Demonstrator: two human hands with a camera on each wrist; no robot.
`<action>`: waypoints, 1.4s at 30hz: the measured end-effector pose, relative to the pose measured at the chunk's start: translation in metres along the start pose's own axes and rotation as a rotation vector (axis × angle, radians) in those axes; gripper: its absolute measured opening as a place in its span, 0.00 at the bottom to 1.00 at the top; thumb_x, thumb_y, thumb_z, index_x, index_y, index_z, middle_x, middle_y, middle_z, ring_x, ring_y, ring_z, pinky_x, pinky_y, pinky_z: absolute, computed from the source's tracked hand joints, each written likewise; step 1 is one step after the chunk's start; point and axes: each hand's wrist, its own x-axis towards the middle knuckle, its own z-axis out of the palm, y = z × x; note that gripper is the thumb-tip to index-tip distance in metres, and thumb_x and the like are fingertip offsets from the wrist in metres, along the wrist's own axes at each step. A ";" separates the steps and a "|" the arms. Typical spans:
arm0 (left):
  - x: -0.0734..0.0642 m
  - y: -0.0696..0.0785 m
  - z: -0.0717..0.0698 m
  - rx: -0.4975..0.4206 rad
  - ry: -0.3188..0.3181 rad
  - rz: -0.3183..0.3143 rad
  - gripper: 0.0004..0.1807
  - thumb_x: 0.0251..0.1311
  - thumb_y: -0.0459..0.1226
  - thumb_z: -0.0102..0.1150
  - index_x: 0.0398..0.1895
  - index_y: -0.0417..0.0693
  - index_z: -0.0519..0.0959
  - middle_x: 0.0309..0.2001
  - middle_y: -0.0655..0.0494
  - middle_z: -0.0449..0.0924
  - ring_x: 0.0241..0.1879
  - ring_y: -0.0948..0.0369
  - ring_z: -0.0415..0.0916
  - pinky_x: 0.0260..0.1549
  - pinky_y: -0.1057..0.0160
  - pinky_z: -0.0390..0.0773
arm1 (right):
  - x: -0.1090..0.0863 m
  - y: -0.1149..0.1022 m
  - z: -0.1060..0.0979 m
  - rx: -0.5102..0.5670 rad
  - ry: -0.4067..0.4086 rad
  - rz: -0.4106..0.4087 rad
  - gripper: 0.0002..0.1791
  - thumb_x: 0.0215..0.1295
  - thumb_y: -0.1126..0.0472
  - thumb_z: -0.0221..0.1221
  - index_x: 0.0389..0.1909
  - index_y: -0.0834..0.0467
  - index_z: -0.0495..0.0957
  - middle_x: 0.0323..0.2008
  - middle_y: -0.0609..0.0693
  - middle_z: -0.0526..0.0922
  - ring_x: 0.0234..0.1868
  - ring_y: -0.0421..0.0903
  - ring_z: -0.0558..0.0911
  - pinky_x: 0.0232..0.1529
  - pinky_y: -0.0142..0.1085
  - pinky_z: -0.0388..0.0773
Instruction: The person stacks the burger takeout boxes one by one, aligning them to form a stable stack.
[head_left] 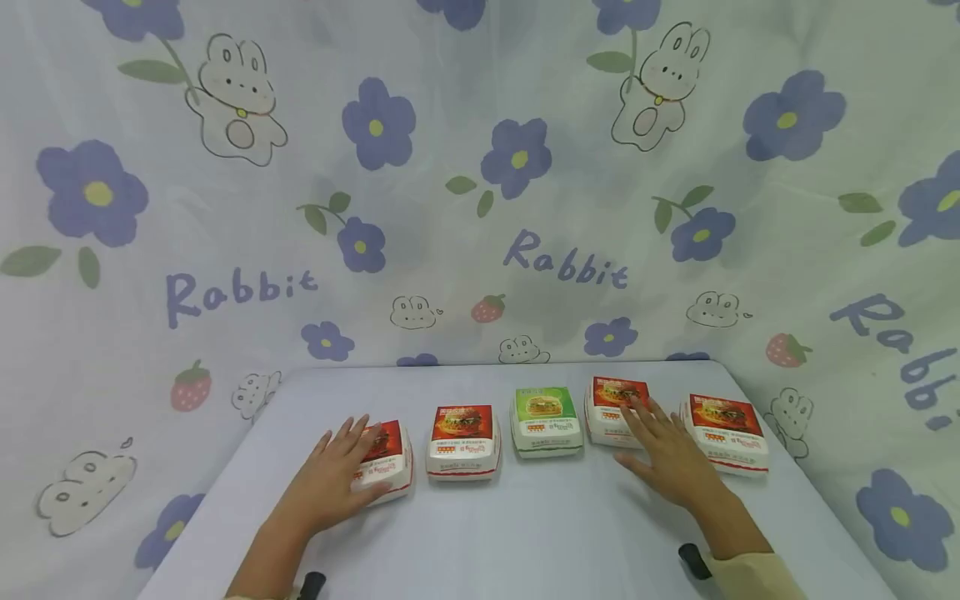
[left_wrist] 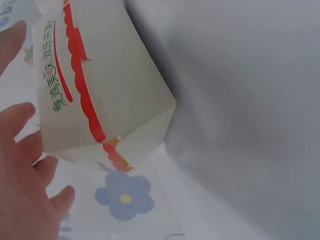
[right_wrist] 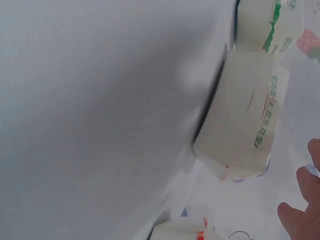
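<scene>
Over the leftmost red-and-white burger box [head_left: 397, 454] lies my left hand [head_left: 326, 483], fingers extended across its lid and thumb along the near side. In the left wrist view the fingers [left_wrist: 25, 117] spread beside the upper face of that box [left_wrist: 112, 85]. My right hand [head_left: 667, 454] reaches over another red-topped burger box [head_left: 606, 417], right of the green one, its spread fingers overlapping the lid. The right wrist view shows this box's plain side [right_wrist: 235, 110], with the fingertips [right_wrist: 285, 210] at the right edge. Both hands grip nothing.
Between the hands stand a red-topped burger box [head_left: 463, 442] and a green-topped one [head_left: 547, 425]. One more red box [head_left: 726, 429] sits at the far right. The white table [head_left: 517, 542] ends at a curtain [head_left: 450, 208] printed with rabbits and flowers.
</scene>
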 end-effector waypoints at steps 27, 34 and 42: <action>-0.035 -0.024 -0.004 -0.105 -0.148 -0.242 0.65 0.46 0.72 0.58 0.74 0.33 0.52 0.71 0.30 0.53 0.67 0.34 0.55 0.58 0.34 0.63 | 0.014 -0.080 0.015 0.220 0.051 -0.048 0.42 0.62 0.51 0.66 0.74 0.51 0.59 0.72 0.54 0.61 0.69 0.57 0.63 0.63 0.55 0.65; -0.030 -0.032 -0.002 -0.189 -0.229 -0.331 0.70 0.41 0.74 0.59 0.76 0.36 0.44 0.72 0.30 0.48 0.69 0.34 0.49 0.59 0.32 0.60 | 0.026 -0.106 0.024 0.276 0.004 -0.089 0.42 0.63 0.50 0.65 0.75 0.46 0.57 0.74 0.47 0.58 0.67 0.55 0.68 0.60 0.52 0.69; -0.032 -0.031 0.010 -0.234 -0.254 -0.344 0.71 0.41 0.75 0.58 0.76 0.37 0.44 0.73 0.32 0.47 0.69 0.35 0.48 0.60 0.33 0.58 | 0.030 -0.119 0.029 0.271 -0.057 -0.095 0.42 0.64 0.48 0.63 0.76 0.45 0.54 0.74 0.46 0.55 0.63 0.55 0.72 0.58 0.49 0.73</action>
